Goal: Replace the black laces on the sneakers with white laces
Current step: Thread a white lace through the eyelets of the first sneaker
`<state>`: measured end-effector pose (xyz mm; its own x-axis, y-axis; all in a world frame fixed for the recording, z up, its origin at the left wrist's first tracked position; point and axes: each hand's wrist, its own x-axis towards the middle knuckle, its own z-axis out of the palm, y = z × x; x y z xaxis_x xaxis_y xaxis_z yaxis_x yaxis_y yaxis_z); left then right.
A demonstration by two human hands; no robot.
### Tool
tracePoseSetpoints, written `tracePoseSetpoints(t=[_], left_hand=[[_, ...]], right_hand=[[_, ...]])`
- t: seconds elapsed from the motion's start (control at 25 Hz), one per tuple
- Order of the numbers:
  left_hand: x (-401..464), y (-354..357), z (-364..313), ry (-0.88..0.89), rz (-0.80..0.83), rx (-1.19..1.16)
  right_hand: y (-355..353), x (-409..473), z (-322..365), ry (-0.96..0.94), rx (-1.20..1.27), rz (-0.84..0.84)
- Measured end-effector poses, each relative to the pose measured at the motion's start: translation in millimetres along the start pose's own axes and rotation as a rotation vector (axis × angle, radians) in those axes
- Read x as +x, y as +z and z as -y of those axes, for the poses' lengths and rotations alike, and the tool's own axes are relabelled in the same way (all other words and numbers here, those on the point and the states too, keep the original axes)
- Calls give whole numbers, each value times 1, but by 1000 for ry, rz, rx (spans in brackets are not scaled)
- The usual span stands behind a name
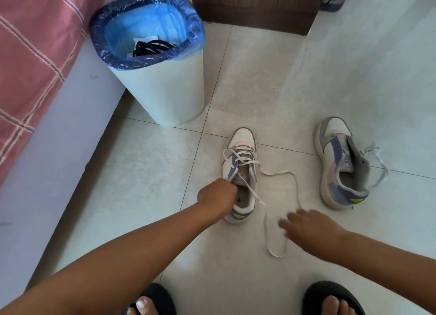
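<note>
**Trainee:** Where do the task items stand?

**Supervisor:** The near sneaker (239,173) stands upright on the floor tile (151,173) directly ahead of you, toe pointing away, heel toward you. Its white lace (278,220) crosses the lower eyelets only. One short end lies over the shoe opening; the long free end runs off the right side of the shoe and loops across the tile toward you. The second sneaker (339,163) lies well apart to the right, tipped toward the right, with a white lace trailing beside it. The black laces (151,47) are in the waste bin (162,88) at upper left.

**Trainee:** What are your hands doing?

**Supervisor:** Your left hand (218,195) is at the left edge of the collar, fingers curled. It appears to grip the collar or tongue, but the fingertips are hidden, so confirm by feel. Your right hand (309,227) hovers over the loose loop, fingers spread and relaxed, holding nothing; it is motion-blurred.

**Trainee:** Which relation governs the next move?

**Supervisor:** The free lace run lies right of the shoe, its long axis roughly parallel to the shoe, front to back. Your right hand is the nearer one; the loop passes just beneath its fingers. In my judgement, pick up with the right and keep the left steadying the shoe.
</note>
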<state>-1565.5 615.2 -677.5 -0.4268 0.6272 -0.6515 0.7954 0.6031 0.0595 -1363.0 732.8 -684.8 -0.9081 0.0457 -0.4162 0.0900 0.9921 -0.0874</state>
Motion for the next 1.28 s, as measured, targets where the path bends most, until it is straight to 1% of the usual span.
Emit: tracePoseSetpoints(t=[0.08,0.12,0.16,0.2,0.24,0.28,0.32,0.36,0.4,0.48,0.52,0.56,0.6,0.68,0.84,0.96,1.0,1.04,1.12,1.16,1.2,1.28], left_hand=[[-3,0,-1,-2,-8,-16],[-4,-2,-2,-20,-11,-52],[-3,-2,-2,-37,-21,-97],[-3,-2,-2,-64,-28,-130],[-4,-1,-2,-81,-40,-130],[-5,-2,-3,-77,-46,-109],[-5,-3,-3,-63,-38,-84],[-7,-3,-4,-57,-29,-67],[-8,-4,-4,-57,-29,-72],[-6,-4,-4,-55,-26,-124],[-5,-3,-4,-63,-16,-146],[-5,-4,-4,-69,-6,-157],[-5,-3,-4,-70,4,-155],[-5,-1,-3,-69,15,-138],[-8,-5,-4,-58,21,-111],[-9,-6,-4,-64,30,-118],[-10,-7,-4,-59,27,-118],[-11,-8,-5,-54,24,-115],[-12,-11,-5,-71,2,-131],[-12,-13,-5,-94,3,-143],[-12,-15,-5,-112,6,-144],[-12,-17,-6,-125,17,-125]], right_hand=[[-36,43,16,31,79,-312],[-49,62,25,79,136,-363],[-55,78,30,120,135,-347],[-59,91,33,166,99,-274],[-60,102,33,214,60,-237],[-63,108,33,252,58,-222],[-64,111,33,261,59,-255],[-64,110,33,246,88,-267],[-62,106,35,191,109,-286],[-62,88,44,-16,180,-318],[-64,75,49,-91,240,-302],[-61,63,52,-127,298,-272],[-62,52,53,-126,343,-206],[-66,36,52,-141,394,-18],[-78,35,45,-147,490,100],[-85,44,46,-185,529,290],[-86,48,43,-156,511,286],[-86,56,38,-72,475,211],[-83,75,20,179,394,-42],[-79,85,9,291,338,-112],[-76,94,1,357,254,-116],[-66,107,-8,377,97,-39]])
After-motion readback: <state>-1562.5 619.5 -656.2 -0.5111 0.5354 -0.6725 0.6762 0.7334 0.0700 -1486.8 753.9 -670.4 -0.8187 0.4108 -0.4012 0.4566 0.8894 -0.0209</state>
